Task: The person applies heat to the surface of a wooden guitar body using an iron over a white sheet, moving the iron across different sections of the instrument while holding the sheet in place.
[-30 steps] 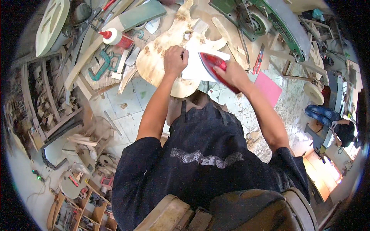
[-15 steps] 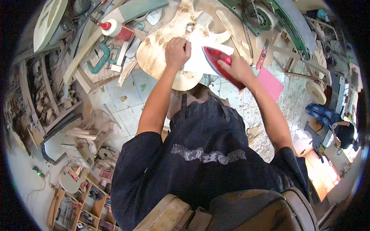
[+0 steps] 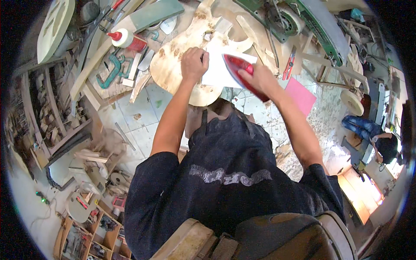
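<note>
My right hand (image 3: 260,80) is closed round the handle of a red clothes iron (image 3: 236,66), whose pointed front lies over a white sheet of paper (image 3: 214,74). Under the sheet is a pale wooden piece with brown burl spots (image 3: 164,69), curved like a guitar body. My left hand (image 3: 194,64) rests on this wood beside the sheet's left edge, fingers curled in. Whatever those fingers may hold is hidden. The iron's sole and most of the wood below the paper are out of sight.
A red-capped glue bottle (image 3: 125,40), teal clamps (image 3: 112,73) and wood offcuts lie left. Right are a red utility knife (image 3: 289,63), a pink sheet (image 3: 300,96) and a green machine (image 3: 314,26). Another person (image 3: 372,136) is at far right.
The whole view has shifted slightly. Against the paper, the iron and both my hands stay in nearly the same place.
</note>
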Tool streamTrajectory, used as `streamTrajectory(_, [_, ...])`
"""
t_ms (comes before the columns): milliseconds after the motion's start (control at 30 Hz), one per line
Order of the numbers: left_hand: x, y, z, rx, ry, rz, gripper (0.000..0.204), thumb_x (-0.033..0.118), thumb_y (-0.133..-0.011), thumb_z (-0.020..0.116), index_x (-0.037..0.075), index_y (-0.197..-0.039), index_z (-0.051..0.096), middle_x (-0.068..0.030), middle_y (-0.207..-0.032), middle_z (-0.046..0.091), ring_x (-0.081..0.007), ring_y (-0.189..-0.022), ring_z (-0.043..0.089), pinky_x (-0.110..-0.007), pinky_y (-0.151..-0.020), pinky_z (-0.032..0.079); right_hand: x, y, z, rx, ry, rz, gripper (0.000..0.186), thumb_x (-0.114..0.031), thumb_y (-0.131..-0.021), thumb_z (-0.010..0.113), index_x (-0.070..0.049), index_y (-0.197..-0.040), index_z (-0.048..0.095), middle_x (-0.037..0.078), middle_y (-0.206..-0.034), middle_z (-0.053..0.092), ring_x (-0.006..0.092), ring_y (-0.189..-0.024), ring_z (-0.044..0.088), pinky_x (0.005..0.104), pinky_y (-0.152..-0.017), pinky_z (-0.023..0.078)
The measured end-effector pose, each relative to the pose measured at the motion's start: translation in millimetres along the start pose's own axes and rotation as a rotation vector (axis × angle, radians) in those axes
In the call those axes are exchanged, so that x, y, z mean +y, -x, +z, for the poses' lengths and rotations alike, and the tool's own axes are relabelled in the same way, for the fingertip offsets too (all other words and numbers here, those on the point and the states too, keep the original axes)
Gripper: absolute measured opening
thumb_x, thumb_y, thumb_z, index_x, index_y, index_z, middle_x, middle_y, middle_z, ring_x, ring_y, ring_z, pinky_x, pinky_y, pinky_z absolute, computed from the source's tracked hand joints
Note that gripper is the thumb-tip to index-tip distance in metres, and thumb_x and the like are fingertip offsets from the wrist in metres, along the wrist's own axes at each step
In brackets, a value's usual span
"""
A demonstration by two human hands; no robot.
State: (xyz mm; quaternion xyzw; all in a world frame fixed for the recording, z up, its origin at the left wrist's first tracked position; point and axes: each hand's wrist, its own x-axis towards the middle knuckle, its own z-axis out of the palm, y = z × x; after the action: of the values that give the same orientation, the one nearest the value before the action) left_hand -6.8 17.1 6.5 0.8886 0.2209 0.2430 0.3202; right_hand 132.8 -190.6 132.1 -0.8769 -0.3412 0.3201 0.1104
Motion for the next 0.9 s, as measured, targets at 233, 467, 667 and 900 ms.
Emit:
streamTrajectory(233, [6,-5,-1,-0.008,-0.018,0.023,0.016,0.018,-0.086,0.066,0.005,-0.076,0.064,-0.0129,-0.079,0.063,-0.0339,-0.081,0.06,-0.046,-0.077,0.048,10,-6,14,0.089,0.005,0.028,0.057,-0.049,-0.09,0.069,0.008,-0.093,0.071,0.034,-0.082,0.068,0.045,-0.082,0.071,0.0496,-0.077,0.055])
streamTrajectory(467, [3,-4,-3,-0.046,-0.017,-0.024,0.016,0.017,-0.086,0.067,0.005,-0.076,0.064,-0.0124,-0.078,0.063,-0.0332,-0.081,0.06,-0.045,-0.078,0.048,11,4,23,0.033,-0.072,0.0,0.065,-0.054,-0.091,0.063,0.01,-0.093,0.07,0.035,-0.087,0.068,0.0489,-0.085,0.069,0.0532,-0.083,0.054])
streamTrajectory(667, [3,-3,-1,-0.007,-0.014,0.003,0.016,0.017,-0.085,0.066,0.005,-0.074,0.063,-0.0125,-0.077,0.061,-0.0333,-0.08,0.06,-0.046,-0.077,0.048,11,-4,19,0.036,-0.006,0.056,0.065,-0.054,-0.091,0.063,0.009,-0.097,0.07,0.035,-0.088,0.068,0.0489,-0.087,0.069,0.0527,-0.084,0.054])
streamTrajectory(900, [2,-4,-1,-0.014,-0.037,0.029,0.014,0.014,-0.087,0.066,0.004,-0.078,0.066,-0.0126,-0.077,0.062,-0.0324,-0.078,0.06,-0.044,-0.075,0.047,12,-7,10,0.094,-0.033,0.058,0.063,-0.054,-0.09,0.064,0.009,-0.091,0.072,0.034,-0.083,0.068,0.0485,-0.082,0.07,0.0517,-0.078,0.055])
